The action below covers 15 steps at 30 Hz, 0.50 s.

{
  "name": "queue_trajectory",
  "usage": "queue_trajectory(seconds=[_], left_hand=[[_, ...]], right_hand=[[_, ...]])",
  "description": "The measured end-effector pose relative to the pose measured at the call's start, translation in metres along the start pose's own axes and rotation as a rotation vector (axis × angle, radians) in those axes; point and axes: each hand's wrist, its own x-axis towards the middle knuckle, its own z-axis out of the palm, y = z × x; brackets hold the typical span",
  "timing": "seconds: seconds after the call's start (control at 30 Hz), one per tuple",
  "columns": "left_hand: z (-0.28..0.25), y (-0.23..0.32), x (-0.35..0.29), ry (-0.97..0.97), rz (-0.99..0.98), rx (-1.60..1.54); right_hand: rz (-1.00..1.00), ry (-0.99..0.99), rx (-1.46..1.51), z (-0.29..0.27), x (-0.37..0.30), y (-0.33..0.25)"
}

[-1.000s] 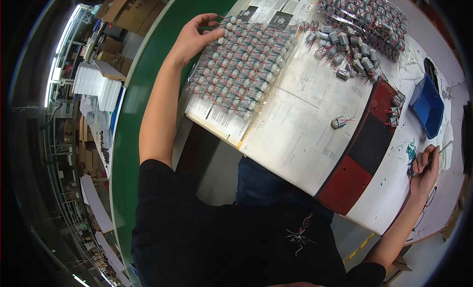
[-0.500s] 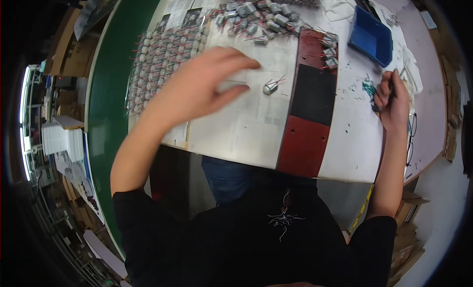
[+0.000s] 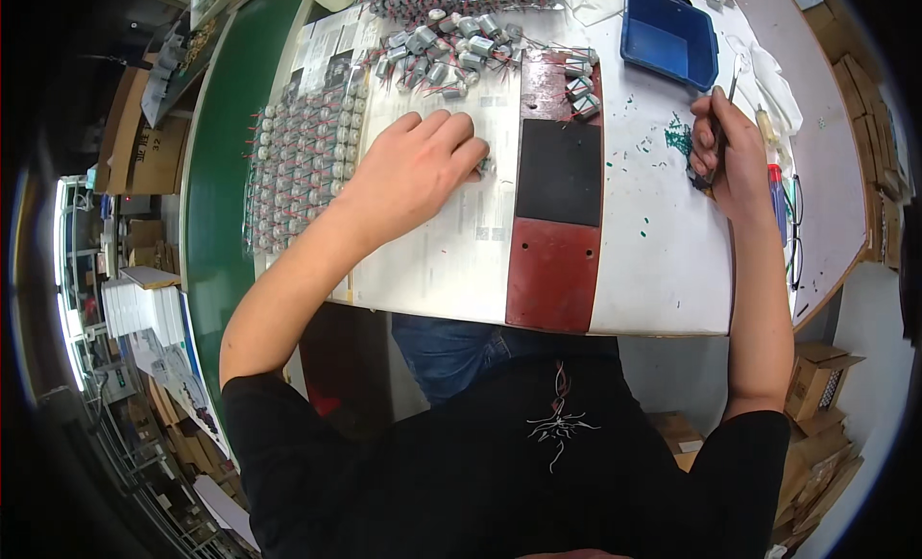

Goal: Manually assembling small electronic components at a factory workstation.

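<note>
Nearest the body, the tabletop (image 3: 663, 271) edge curves across in front of the torso, w/ a red and black mat (image 3: 557, 213) lying up to that edge. Left hand (image 3: 413, 170) rests palm-down on a printed paper sheet (image 3: 451, 261), fingers curled together over a small motor (image 3: 483, 163) at the fingertips; only a sliver of it shows, so cannot tell whether it is actually pinched. Right hand (image 3: 730, 156) sits on the white surface to the right, closed around a slim metal tool (image 3: 725, 103) pointing away from the body. Judgement: motor is a small metal can, light, stiff, smooth-sided, w/ thin lead wires that look fragile; best taken by the can body across its sides, not by the wires. Left of the left hand, rows of motors (image 3: 303, 156) stand packed close, little room there. Farther out, a loose heap of motors (image 3: 451, 45) and a few more motors on the mat's far end (image 3: 581, 84). Blue bin (image 3: 667, 36) at far right. Green scraps (image 3: 677, 136) near the right hand. Open room: the paper and black mat area btwn the hands.
</note>
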Motion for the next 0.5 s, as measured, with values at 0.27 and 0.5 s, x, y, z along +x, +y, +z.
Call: queue_trajectory(seconds=[0.27,0.5], left_hand=[[-0.010,0.043,0.054,0.309,-0.018,-0.092],[0.008,0.047,0.083,0.355,-0.037,-0.084]], right_hand=[[0.001,-0.015,0.046,-0.005,0.001,-0.003],[0.041,-0.002,0.043,0.002,-0.002,-0.005]])
